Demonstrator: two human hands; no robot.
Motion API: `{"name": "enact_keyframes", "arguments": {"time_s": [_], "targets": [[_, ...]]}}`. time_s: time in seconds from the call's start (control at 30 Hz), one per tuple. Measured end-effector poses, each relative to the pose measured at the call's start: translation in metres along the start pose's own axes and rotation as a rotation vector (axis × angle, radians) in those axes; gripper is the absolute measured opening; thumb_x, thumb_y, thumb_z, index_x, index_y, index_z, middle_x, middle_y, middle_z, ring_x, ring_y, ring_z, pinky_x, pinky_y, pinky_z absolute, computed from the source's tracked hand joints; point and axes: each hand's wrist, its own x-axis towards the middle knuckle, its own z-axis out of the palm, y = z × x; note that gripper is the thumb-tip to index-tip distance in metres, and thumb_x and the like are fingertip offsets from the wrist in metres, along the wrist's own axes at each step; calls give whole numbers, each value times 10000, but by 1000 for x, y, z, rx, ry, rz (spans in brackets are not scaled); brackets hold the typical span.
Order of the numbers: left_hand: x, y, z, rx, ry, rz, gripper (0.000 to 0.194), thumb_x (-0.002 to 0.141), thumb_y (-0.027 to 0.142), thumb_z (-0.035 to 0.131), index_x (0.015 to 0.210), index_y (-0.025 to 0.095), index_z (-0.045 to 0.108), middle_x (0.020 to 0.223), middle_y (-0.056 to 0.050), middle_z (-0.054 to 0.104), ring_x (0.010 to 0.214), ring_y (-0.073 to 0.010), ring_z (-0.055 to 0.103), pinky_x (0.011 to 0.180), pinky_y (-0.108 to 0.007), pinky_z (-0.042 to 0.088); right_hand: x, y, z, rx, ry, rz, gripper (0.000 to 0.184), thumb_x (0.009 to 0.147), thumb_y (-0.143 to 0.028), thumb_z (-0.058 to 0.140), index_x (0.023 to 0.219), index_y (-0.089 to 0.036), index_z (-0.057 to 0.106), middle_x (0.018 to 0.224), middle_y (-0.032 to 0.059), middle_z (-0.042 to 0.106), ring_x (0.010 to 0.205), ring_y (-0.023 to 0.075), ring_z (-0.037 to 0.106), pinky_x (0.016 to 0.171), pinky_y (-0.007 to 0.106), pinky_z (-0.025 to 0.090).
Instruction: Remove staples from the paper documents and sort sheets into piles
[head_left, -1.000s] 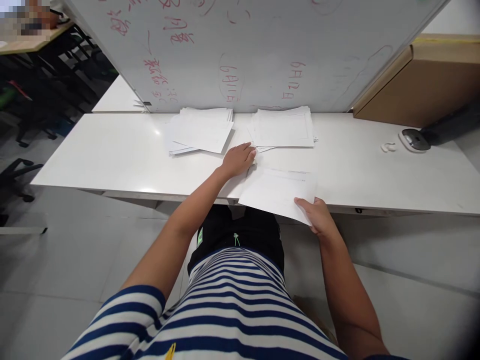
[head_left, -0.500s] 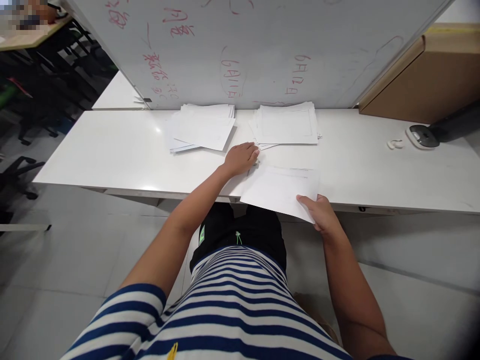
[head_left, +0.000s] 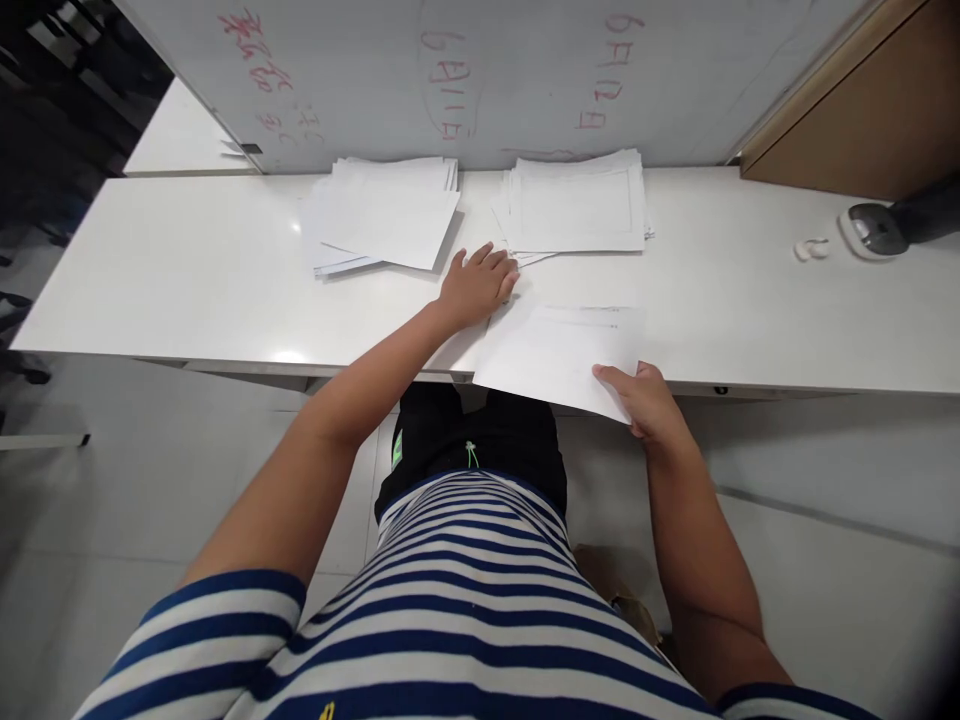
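Note:
My right hand [head_left: 646, 400] pinches the near right corner of a white paper sheet [head_left: 555, 350], thumb on top. The sheet lies partly over the table's front edge, its near side sticking out. My left hand [head_left: 480, 287] rests palm down at the sheet's far left corner, fingers spread and pointing away from me. Beyond it on the left is an untidy paper stack [head_left: 390, 215], its top sheet turned at an angle. A neater paper stack [head_left: 577, 205] lies to the right, with a few sheet edges poking out below it.
The white table [head_left: 187, 270] runs across in front of me. A whiteboard [head_left: 525, 80] with red writing stands at its back edge. At the right are a brown cardboard box [head_left: 840, 110], a grey and white rounded device [head_left: 874, 230] and a small white object [head_left: 811, 249].
The camera view has tipped down and come closer. My left hand's fingers have spread apart near the sheet's far corner. My right hand keeps its pinch on the sheet.

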Motion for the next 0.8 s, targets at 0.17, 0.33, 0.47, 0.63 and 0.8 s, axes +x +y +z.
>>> {"name": "enact_keyframes", "arguments": {"time_s": [0.17,0.33,0.47,0.63,0.8], "targets": [[-1,-1,-2,-64,25,-6,492,1018,399,193,1361,213,492,1489,-61,460,1425,-268,317,1123,-489,293,-1,1,1,20,-33,-17,258,697,-359,714,874,-176,669,762,80,719,639,222,675,499,267,518],[-2,0,-9,-183,79,-64,495,1016,442,180,1176,231,598,1322,-75,598,1242,-278,520,970,-446,440,-1,4,-6,49,-4,-89,267,699,-340,710,905,-175,680,915,93,746,788,240,710,636,288,569],[-13,-4,-14,-357,344,-60,494,1025,439,170,1178,218,585,1268,-77,625,1191,-221,561,963,-356,459,-7,-3,-24,87,63,-135,303,692,-350,724,942,-185,680,1025,97,742,861,243,711,720,300,579],[-44,-17,-7,-337,435,-91,453,1001,499,300,1199,209,586,1251,-67,644,1193,-225,558,1014,-356,426,-29,-18,-52,93,112,-227,347,666,-414,760,930,-203,684,967,81,752,819,253,711,669,305,585],[-62,-27,11,-192,311,-98,424,915,405,535,1286,199,542,1287,-83,622,1190,-267,552,1009,-388,416,-42,-22,-55,87,106,-354,395,654,-447,780,929,-177,695,956,79,749,851,266,701,692,327,582]]}}
